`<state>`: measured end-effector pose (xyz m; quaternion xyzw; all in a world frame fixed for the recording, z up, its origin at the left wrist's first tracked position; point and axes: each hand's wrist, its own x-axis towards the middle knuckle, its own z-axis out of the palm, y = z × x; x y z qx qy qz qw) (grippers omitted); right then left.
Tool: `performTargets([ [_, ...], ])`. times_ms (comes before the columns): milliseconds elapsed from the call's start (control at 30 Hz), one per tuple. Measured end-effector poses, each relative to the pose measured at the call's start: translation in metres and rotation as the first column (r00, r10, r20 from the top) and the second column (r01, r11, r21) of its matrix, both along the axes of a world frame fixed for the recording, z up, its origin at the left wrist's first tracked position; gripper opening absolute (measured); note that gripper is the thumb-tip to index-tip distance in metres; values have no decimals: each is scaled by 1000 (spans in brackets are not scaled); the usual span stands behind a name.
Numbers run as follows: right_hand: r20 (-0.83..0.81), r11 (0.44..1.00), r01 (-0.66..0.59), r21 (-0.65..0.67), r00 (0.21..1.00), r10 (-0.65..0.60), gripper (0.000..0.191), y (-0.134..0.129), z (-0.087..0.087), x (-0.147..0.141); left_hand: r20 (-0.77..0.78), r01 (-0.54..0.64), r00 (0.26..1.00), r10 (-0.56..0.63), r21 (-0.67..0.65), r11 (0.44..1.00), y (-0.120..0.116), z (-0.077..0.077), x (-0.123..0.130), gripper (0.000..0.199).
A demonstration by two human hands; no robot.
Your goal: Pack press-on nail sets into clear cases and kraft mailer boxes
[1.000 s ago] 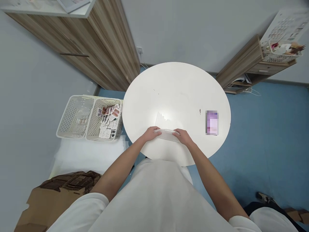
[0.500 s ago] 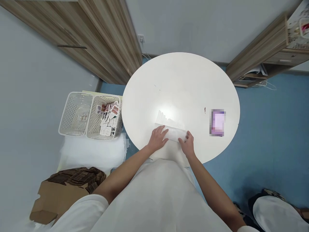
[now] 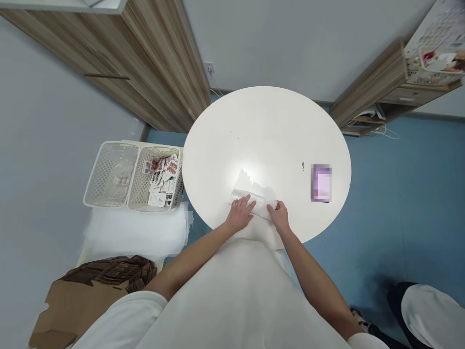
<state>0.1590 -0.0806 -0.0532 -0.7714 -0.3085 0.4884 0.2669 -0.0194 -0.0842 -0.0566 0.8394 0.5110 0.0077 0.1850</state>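
Observation:
A thin white sheet, partly folded into a flat packet [image 3: 259, 206], lies near the front edge of the round white table [image 3: 269, 121]. Its loose, jagged end spreads out on the far side of the packet. My left hand [image 3: 240, 213] rests on the packet's left part with its fingers spread. At the right end, my right hand [image 3: 279, 214] pinches the packet's edge between thumb and curled fingers. Whatever is wrapped inside is hidden.
A blurred purple item [image 3: 321, 183] lies on the table's right side. Left of the table are two white baskets [image 3: 131, 179], one with printed packets, white sheets [image 3: 138, 232] and brown cardboard [image 3: 83, 300]. Another person [image 3: 428, 310] is at lower right.
The packet has tilted, its right end now nearer to me, and more of the loose sheet shows beyond it. My right hand has shifted slightly left and closed on the end. The view has shifted.

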Motion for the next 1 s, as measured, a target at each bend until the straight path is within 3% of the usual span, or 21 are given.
performTargets([
  [133,-127,992,126,-4,984,-125,21,-3,2,-10,20,53,998,-52,-40,998,-16,1,2,55],
  [300,-238,996,-79,33,968,85,21,-3,10,-21,41,33,999,-30,-70,997,-25,5,4,64],
  [433,-3,934,-350,65,936,351,28,-3,9,-14,84,103,992,-98,-56,993,-27,9,3,67],
  [567,321,790,-610,53,760,565,40,-6,8,-7,87,100,992,-92,-86,991,-29,10,-1,61],
  [633,378,761,-648,21,710,594,45,-9,8,-8,107,43,994,-31,-117,992,-31,10,-5,61],
  [700,404,748,-664,-16,680,612,48,-11,7,-13,122,-123,982,145,-172,977,-36,9,-11,63],
  [767,426,733,-679,-45,650,629,48,-13,7,-18,108,-387,898,426,-263,884,-40,6,-19,68],
  [833,444,712,-699,-61,620,647,48,-15,7,-23,85,-583,752,654,-378,719,-44,4,-26,73],
  [900,445,696,-715,-66,603,662,48,-17,6,-26,108,-628,646,756,-489,606,-45,2,-30,77],
  [1000,434,695,-716,-63,608,665,49,-23,6,-31,195,-595,526,828,-612,522,-43,0,-32,79],
])
